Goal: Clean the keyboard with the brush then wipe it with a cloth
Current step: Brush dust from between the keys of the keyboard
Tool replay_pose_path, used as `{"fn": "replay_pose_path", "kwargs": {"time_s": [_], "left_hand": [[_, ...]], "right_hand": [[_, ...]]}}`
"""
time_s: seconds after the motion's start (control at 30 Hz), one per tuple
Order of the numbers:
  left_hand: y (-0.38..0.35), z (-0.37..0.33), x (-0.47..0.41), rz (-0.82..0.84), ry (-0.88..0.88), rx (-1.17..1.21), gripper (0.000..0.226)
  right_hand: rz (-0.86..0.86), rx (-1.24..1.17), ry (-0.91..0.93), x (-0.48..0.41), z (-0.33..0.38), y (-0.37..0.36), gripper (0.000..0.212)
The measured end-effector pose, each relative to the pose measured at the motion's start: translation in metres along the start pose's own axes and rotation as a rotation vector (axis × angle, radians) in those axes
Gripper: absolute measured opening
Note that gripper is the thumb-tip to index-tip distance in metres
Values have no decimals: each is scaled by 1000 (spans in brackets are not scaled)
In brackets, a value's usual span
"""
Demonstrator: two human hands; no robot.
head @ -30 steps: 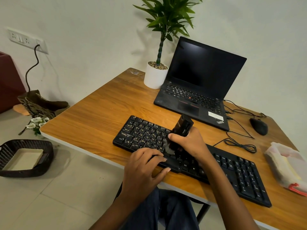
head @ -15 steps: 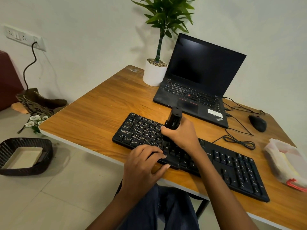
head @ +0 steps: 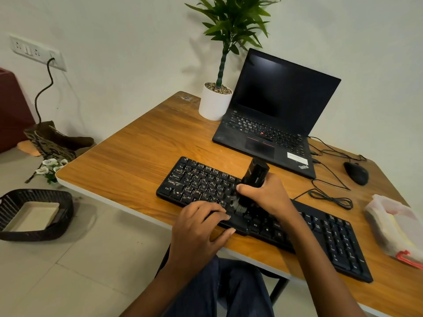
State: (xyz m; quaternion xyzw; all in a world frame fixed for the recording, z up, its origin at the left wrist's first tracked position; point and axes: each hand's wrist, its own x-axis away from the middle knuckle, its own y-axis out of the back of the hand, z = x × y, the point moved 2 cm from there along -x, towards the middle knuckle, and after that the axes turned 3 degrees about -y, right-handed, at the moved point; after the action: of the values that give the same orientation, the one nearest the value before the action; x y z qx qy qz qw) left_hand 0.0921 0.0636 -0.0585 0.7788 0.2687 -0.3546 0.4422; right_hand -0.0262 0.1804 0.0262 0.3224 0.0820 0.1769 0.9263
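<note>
A black keyboard (head: 201,183) lies slantwise on the wooden desk (head: 137,161), dusty over its left keys. My right hand (head: 267,194) grips a black brush (head: 255,173) upright, with its bristles (head: 240,208) down on the keys near the keyboard's middle. My left hand (head: 199,221) rests palm down on the keyboard's front edge, fingers over the space bar, holding nothing. A plastic packet of folded cloths (head: 396,227) lies at the desk's right edge.
An open black laptop (head: 270,115) stands behind the keyboard, with a white plant pot (head: 214,104) at its left. A black mouse (head: 356,172) and loose cables (head: 329,195) lie at the right. A dark basket (head: 34,213) sits on the floor at the left.
The brush went left along the keys and then back right and nearer the front row. My left hand stayed on the keyboard's front edge.
</note>
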Motion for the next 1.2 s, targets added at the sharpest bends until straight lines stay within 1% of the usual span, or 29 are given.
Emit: {"fn": "replay_pose_path", "kwargs": {"time_s": [0.07,0.13,0.2,0.3,0.37,0.43,0.47,0.53,0.6,0.67,0.77,0.83,0.9,0.97,1.03,1.07,1.13,1.2], "left_hand": [[0,0,0,-1,4,1,22],[0,0,0,-1,4,0,22],[0,-1,-1,-3,3,4,22],[1,-1,-1,-2,4,2,22],[1,-1,-1,-5,4,1,22],[1,-1,-1,-9,1,1,22],[1,-1,0,-9,1,0,22],[1,-1,0,-6,2,0,22],[1,-1,0,-2,5,2,22],[1,-1,0,-3,5,2,22],[1,-1,0,-4,4,0,22],[1,-1,0,-3,3,2,22],[1,-1,-1,0,5,3,22],[1,-1,-1,1,5,1,22],[2,-1,-1,-1,4,-4,22],[2,-2,-1,-1,2,-4,22],[2,-2,-1,-2,-1,2,22],[2,-2,-1,0,1,1,22]], "right_hand": [[-84,47,1,-5,2,2,25],[-157,57,61,-6,7,-4,25],[-124,46,85,-4,9,-9,26],[-2,-19,-25,-7,5,0,24],[-58,-10,-80,-14,2,8,22],[-164,-7,-52,-18,3,8,21],[-180,-16,-25,-18,3,4,21],[-132,-46,-17,-18,1,0,23],[-65,-55,-57,-20,0,4,20],[-89,-35,-92,-26,0,10,14],[-186,10,-40,-28,5,2,21],[-160,-33,-21,-27,7,-3,24],[-111,-88,-57,-30,5,2,20],[-134,-81,-90,-36,3,9,17],[-185,-54,-63,-39,2,6,19],[-180,-67,-40,-39,2,2,20],[-123,-111,-5,-38,1,-3,21],[-97,-83,-12,-41,1,-2,21]]}}
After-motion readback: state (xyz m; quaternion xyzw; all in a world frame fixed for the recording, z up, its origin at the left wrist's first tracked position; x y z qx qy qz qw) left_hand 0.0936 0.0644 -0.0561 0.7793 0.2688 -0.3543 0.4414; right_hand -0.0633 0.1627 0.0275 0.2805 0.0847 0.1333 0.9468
